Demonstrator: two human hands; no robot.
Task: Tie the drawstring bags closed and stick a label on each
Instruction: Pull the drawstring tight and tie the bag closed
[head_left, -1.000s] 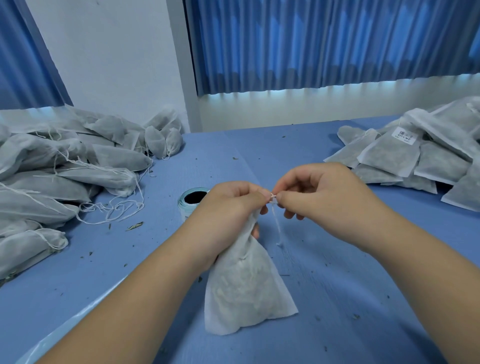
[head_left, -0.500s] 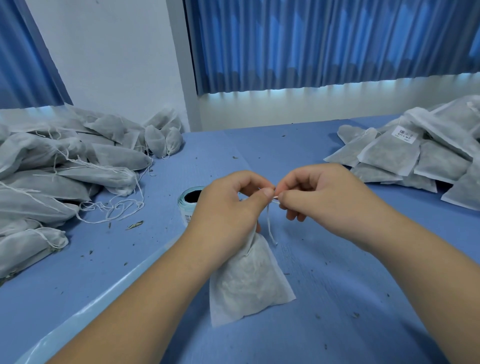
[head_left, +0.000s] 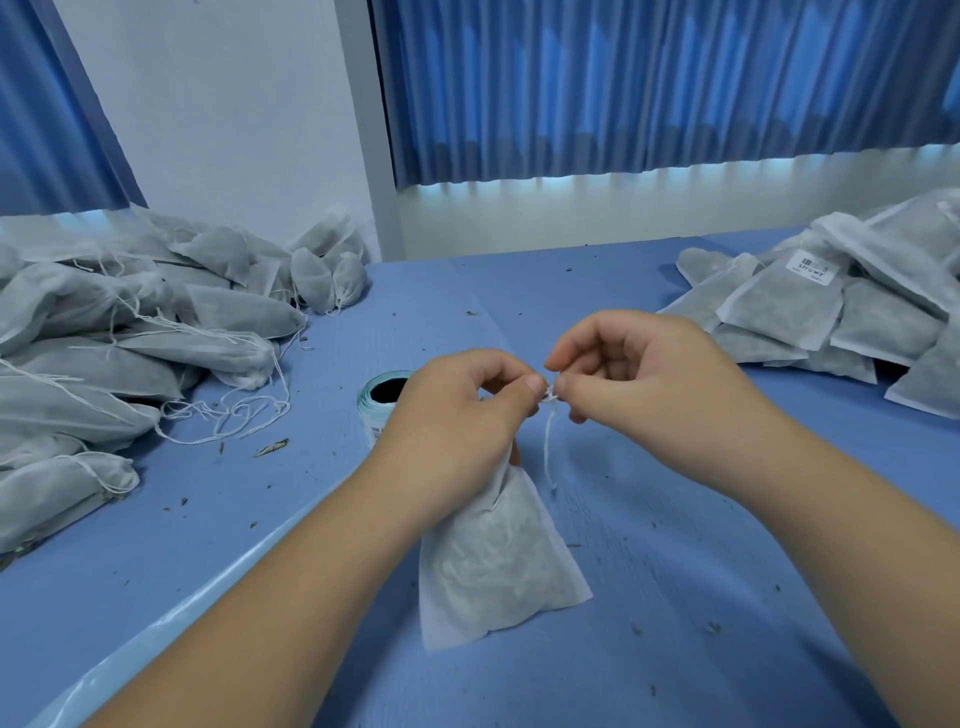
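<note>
A small white drawstring bag with dried filling stands on the blue table, its neck gathered under my left hand. That hand grips the neck and pinches the white drawstring between thumb and forefinger. My right hand pinches the same string right beside it, fingertips almost touching. A loose string end hangs down beside the bag. A roll of labels stands just behind my left hand, partly hidden.
A heap of grey-white bags with loose strings lies at the left. A stack of flat bags, one showing a barcode label, lies at the right. Bits of dried leaf are scattered over the table. Blue curtains hang behind.
My hands have stayed together at the bag's neck, working the string. The bag has shifted slightly and the hanging string end is shorter than a second ago.
</note>
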